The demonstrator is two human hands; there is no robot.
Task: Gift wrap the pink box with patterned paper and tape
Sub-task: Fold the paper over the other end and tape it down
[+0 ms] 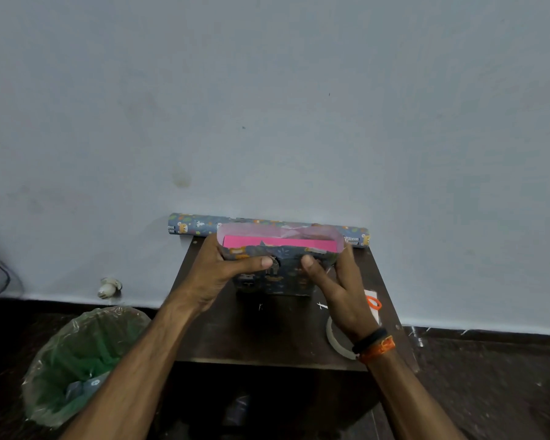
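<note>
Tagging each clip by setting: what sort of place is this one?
Probably a plain room at home, not a workshop: a small dark table pushed against a bare painted wall, a lined waste bin on the dark floor beside it.

One box (pixel 278 243), one paper roll (pixel 191 224), one tape ring (pixel 338 342), one bin (pixel 77 360).

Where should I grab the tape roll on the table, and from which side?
Pinch the tape roll by its near-left rim, coming from above, one finger inside the ring. It lies flat, and the right hand and wrist cover its far-right part, so only that arc is open.
</note>
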